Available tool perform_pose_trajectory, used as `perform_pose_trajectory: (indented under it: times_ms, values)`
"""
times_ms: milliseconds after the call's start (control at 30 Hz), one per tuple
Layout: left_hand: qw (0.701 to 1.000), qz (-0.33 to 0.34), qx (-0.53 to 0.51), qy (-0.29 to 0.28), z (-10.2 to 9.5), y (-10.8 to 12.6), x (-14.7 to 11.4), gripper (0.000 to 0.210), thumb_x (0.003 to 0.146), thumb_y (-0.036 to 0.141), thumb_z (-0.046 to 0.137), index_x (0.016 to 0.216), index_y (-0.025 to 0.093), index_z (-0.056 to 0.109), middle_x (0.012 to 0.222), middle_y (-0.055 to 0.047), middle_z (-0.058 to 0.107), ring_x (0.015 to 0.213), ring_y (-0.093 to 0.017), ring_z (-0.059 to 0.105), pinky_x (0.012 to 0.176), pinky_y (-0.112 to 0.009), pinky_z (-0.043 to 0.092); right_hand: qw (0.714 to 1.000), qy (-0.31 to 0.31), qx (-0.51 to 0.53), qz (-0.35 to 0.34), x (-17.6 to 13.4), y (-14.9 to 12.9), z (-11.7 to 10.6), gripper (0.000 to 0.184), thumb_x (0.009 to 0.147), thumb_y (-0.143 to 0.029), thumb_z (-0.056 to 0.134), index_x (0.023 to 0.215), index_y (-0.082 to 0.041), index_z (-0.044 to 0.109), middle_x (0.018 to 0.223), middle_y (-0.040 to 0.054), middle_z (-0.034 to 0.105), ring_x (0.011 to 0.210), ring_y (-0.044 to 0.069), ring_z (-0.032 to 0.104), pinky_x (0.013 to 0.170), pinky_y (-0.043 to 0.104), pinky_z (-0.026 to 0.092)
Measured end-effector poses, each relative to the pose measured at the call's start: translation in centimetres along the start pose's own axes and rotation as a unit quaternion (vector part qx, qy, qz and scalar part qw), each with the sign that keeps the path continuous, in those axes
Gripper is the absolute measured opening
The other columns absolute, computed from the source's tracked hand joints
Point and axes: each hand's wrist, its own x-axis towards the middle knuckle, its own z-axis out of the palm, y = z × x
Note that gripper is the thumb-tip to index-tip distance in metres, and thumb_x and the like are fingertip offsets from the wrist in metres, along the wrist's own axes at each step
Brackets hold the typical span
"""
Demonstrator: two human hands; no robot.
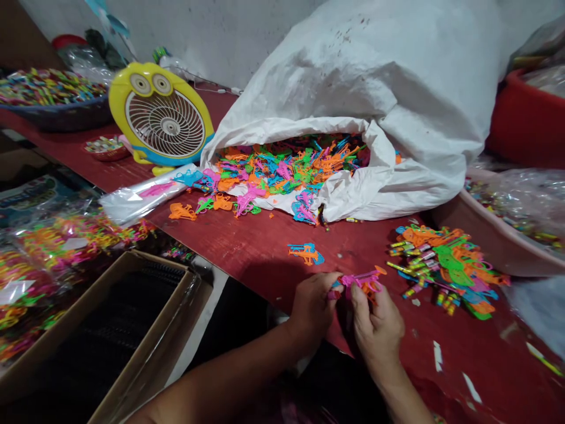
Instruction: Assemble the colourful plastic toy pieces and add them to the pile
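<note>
both hands (344, 306) pinched shut on a pink toy (359, 281) over the counter (265, 247); a steady, aligned grip served best.

A: What is the work surface?
B: A dark red wooden table (265, 247), running diagonally from upper left to lower right, scuffed and dotted with small scraps.

A: And behind it?
B: A plain pale wall (212, 35), greyish white, meeting the far edge of the table.

A: Anything below the table?
B: A strip of light floor (207, 318) shows beside an open cardboard box (110, 330).

A: How is the light?
B: Soft and even, with dim shadow under the table's near edge.
</note>
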Motion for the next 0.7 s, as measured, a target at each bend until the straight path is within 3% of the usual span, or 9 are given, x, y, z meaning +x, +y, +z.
perform_pose_trajectory:
  times_ms: [67,133,267,333,500,633,700]
  values:
    - [1.000,0.001,0.004,-0.001,-0.01,0.00,-0.03,0.025,0.090,0.017,0.050,0.106,0.018,0.068,0.096,-0.007,0.074,0.089,-0.020,0.068,0.084,-0.030,0.053,0.995,-0.031,0.061,0.067,-0.07,-0.07,0.05,0.025,0.096,-0.042,0.050,0.085,-0.021,0.056,0.063,-0.0017,0.056,0.054,0.014,0.052,0.056,0.025,0.040]
    - [1.000,0.003,0.005,-0.002,0.00,-0.01,-0.06,0.025,0.090,0.018,0.049,0.106,0.018,0.068,0.096,-0.007,0.074,0.089,-0.021,0.068,0.084,-0.030,0.053,0.993,-0.034,0.075,0.088,-0.17,-0.15,0.11,0.025,0.097,-0.042,0.049,0.086,-0.021,0.055,0.062,-0.0023,0.056,0.054,0.014,0.051,0.055,0.025,0.040]
    - [1.000,0.003,0.019,-0.013,0.03,-0.03,-0.03,0.025,0.093,0.025,0.046,0.103,0.019,0.068,0.097,-0.008,0.074,0.091,-0.022,0.068,0.086,-0.031,0.052,0.998,0.018,-0.042,-0.041,-0.02,-0.29,0.24,0.025,0.095,-0.041,0.052,0.081,-0.020,0.056,0.068,0.0007,0.059,0.062,0.016,0.054,0.061,0.026,0.039]
    - [1.000,-0.004,0.024,-0.018,0.02,-0.03,0.00,0.024,0.093,0.026,0.046,0.099,0.019,0.068,0.094,-0.007,0.074,0.089,-0.022,0.068,0.084,-0.031,0.051,0.997,0.019,-0.053,-0.051,0.16,-0.37,0.33,0.025,0.095,-0.039,0.052,0.078,-0.020,0.055,0.066,0.0002,0.057,0.060,0.015,0.053,0.060,0.026,0.038]
    - [0.999,-0.007,0.039,-0.027,-0.05,0.13,0.06,0.024,0.093,0.024,0.045,0.095,0.019,0.068,0.089,-0.007,0.072,0.083,-0.021,0.066,0.081,-0.030,0.050,0.995,-0.018,0.058,0.075,0.26,-0.50,0.37,0.029,0.094,-0.046,0.054,0.082,-0.020,0.057,0.064,-0.0010,0.057,0.057,0.014,0.053,0.058,0.025,0.040]
    - [0.998,-0.011,0.036,-0.044,0.00,0.15,0.38,0.025,0.093,0.027,0.045,0.092,0.019,0.069,0.088,-0.006,0.073,0.082,-0.021,0.065,0.081,-0.030,0.051,0.969,-0.073,0.170,0.165,0.31,-0.49,-0.07,0.033,0.090,-0.052,0.058,0.083,-0.019,0.058,0.059,-0.0029,0.057,0.052,0.013,0.051,0.053,0.023,0.039]
    - [0.998,-0.022,0.023,-0.054,0.06,-0.01,0.52,0.024,0.092,0.027,0.049,0.101,0.020,0.070,0.092,-0.006,0.074,0.085,-0.021,0.066,0.084,-0.031,0.051,0.951,-0.095,0.215,0.201,0.61,-0.29,-0.35,0.035,0.088,-0.054,0.061,0.083,-0.019,0.059,0.058,-0.0030,0.058,0.050,0.012,0.049,0.050,0.022,0.038]
